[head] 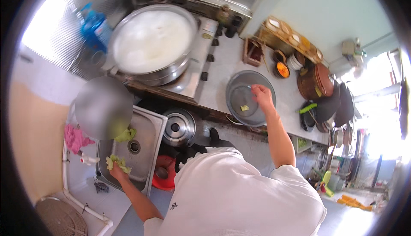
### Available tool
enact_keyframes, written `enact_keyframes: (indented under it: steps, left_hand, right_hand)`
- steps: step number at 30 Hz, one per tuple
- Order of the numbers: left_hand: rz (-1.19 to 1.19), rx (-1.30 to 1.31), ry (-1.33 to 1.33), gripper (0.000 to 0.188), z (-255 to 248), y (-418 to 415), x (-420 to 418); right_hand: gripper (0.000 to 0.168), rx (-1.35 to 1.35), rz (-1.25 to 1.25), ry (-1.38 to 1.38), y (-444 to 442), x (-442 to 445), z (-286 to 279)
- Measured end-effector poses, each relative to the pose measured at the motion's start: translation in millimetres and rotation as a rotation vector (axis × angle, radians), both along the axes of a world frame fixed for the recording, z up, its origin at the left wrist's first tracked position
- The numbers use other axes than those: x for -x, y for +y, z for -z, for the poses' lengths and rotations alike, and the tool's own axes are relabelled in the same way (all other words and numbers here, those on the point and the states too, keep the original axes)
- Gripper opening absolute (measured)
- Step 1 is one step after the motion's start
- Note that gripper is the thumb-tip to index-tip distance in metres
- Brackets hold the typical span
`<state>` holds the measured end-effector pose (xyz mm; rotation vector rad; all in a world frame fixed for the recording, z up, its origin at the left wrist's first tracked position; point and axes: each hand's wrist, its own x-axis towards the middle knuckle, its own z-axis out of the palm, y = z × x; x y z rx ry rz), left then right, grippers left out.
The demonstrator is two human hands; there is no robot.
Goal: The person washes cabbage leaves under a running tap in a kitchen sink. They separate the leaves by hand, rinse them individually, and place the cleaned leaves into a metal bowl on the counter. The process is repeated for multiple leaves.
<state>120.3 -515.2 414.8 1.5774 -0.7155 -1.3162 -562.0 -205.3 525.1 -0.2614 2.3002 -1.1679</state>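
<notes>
My left hand (118, 173) is over the steel sink (141, 151), gripping a bunch of pale green leaves (113, 163). More leaves (126, 135) lie in the sink beyond it, partly covered by a blurred round patch. To the right, my right hand (261, 95) hangs over a grey plastic basin (231, 81) on the counter, its fingers bent in. Whether they pinch anything small is not visible. One small piece of leaf (244, 108) rests on the basin's bottom, apart from the hand.
A wide steel pot (151, 78) of white, frothy contents stands on the stove (200, 59). Beside the sink are a white tap (88, 159) and a pink cloth (77, 138). Below sit a steel lid (178, 126) and a red basin (165, 181). A brown pot (313, 82) stands at right.
</notes>
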Motion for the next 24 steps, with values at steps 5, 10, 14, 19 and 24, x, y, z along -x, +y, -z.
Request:
enact_keyframes:
  steps: [5, 10, 14, 19, 24]
  left_hand:
    - [0.297, 0.035, 0.180, 0.035, -122.1, 66.4, 208.9]
    - [0.800, -0.022, 0.489, 0.047, -165.2, 145.4, 439.4]
    - [1.358, 0.189, -0.327, 0.082, -140.9, 166.6, 536.0]
    - [1.191, 0.117, -0.015, 0.065, -112.2, 148.2, 521.3]
    - [0.942, 0.131, 0.042, 0.032, -136.4, 117.2, 439.5]
  right_hand:
    - [0.039, -0.654, -0.004, 0.947, 90.9, 14.1, 13.9]
    - [0.028, -0.031, 0.025, 0.088, 113.8, 9.5, 66.9]
    - [0.027, 0.125, 0.049, -0.206, 83.5, -17.6, 38.5]
    - [0.035, 0.234, 0.133, -0.355, 86.9, -18.4, 34.3]
    - [0.035, 0.184, 0.144, -0.319, 86.0, -11.3, 27.4]
